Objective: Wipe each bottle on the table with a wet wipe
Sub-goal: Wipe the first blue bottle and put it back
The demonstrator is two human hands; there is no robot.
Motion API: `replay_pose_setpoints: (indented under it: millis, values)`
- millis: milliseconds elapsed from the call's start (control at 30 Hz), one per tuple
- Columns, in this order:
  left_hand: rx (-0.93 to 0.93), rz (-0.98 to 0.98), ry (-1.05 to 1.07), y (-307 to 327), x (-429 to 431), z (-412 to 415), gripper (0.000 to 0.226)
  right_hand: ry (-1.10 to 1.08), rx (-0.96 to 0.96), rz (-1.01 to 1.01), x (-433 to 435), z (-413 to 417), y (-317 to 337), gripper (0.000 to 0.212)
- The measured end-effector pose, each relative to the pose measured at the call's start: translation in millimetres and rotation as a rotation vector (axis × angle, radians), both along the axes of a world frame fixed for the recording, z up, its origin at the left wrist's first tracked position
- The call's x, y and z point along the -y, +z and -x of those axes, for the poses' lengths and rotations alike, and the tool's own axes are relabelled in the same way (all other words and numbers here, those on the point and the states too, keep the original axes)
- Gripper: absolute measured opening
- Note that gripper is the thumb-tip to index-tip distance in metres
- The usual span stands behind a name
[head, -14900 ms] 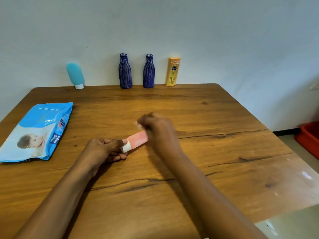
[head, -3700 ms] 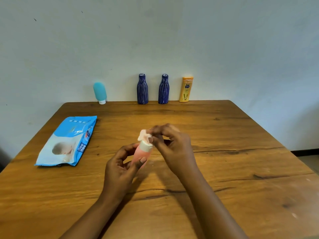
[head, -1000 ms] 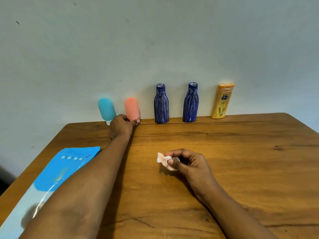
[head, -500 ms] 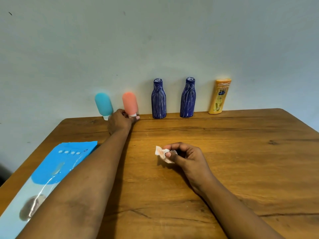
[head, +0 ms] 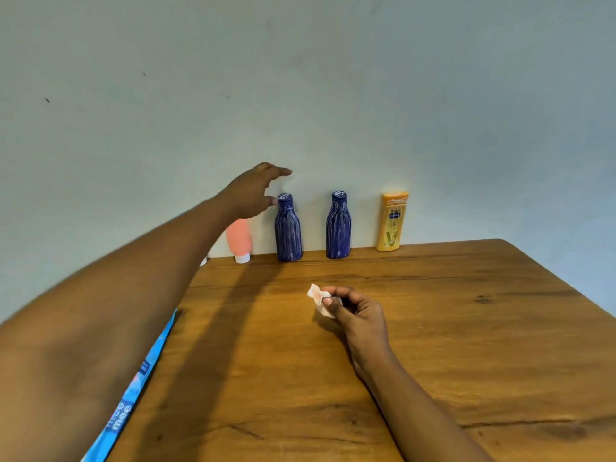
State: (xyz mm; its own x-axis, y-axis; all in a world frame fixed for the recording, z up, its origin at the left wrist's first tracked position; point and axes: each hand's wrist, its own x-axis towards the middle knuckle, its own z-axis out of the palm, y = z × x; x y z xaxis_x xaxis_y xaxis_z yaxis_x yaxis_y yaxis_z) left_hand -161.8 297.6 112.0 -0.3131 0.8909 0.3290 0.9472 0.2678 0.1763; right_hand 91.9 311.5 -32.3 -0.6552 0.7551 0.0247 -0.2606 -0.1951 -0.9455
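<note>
A row of bottles stands against the wall at the table's far edge: a pink bottle (head: pixel 238 240) cap down, two dark blue bottles (head: pixel 288 228) (head: pixel 338 225) and a yellow bottle (head: pixel 392 222). My left hand (head: pixel 253 193) hovers spread just above and left of the first blue bottle's cap, holding nothing. The left arm hides the teal bottle. Over the table's middle, my right hand (head: pixel 355 315) pinches a crumpled white wet wipe (head: pixel 318 297).
A blue wet-wipe pack (head: pixel 133 405) lies at the table's left, mostly hidden under my left arm. The wooden table (head: pixel 466 328) ends against a plain wall behind the bottles; its right edge runs diagonally at the frame's right.
My left hand let go of the pink bottle, now standing in the row, and rose to the right, above the first blue bottle. The right hand still holds the wipe.
</note>
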Motion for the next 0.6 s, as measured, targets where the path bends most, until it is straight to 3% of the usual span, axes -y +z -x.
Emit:
replay_pose_setpoints:
  millis: [67, 133, 367, 600]
  values:
    - [-0.174, 0.249, -0.060, 10.3, -12.1, 8.7, 0.063, 0.010, -0.015, 0.041, -5.5, 2.6, -0.5, 0.017]
    - [-0.279, 0.371, -0.094, 13.8, -20.8, 13.6, 0.062, 0.015, -0.014, 0.040, -7.9, 4.1, -2.8, 0.017]
    - [-0.389, 0.385, -0.150, 12.7, -37.3, 27.1, 0.041, 0.023, 0.009, -0.004, -11.6, 6.6, -6.6, 0.017]
    - [-0.379, 0.411, -0.085, 26.5, -21.2, 15.9, 0.030, -0.038, 0.019, 0.017, -13.0, 5.9, -7.2, 0.016]
